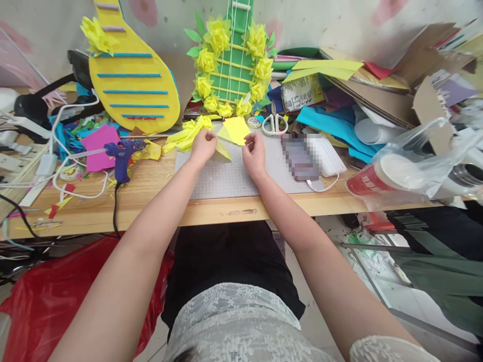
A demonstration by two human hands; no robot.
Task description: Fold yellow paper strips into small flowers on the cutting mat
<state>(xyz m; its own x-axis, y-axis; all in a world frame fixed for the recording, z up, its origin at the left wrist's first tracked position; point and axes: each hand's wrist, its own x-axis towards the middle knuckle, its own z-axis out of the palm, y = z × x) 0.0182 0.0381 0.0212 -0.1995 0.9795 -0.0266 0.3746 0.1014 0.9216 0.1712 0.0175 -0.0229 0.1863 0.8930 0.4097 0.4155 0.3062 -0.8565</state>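
My left hand [204, 149] is closed, fingertips pinched together over a yellow paper piece [224, 151] whose pointed corner sticks out beside them. Just behind it lies a heap of crumpled yellow paper strips [184, 134]. My right hand [254, 155] has its fingers curled in at the edge of some flat yellow paper sheets [236, 129]; whether anything is between the fingertips is hidden. Both hands are over a grey cutting mat [226, 183]. White-handled scissors [275, 124] lie behind my right hand, beside a small tape roll [254, 122].
A yellow lute-shaped cutout [136, 83] and a green one with yellow paper flowers [236, 60] lean at the back. A purple glue gun [123, 156] with its cord stands left. A phone [301, 160], a bagged red cup [372, 178] and piled cardboard [377, 95] crowd the right.
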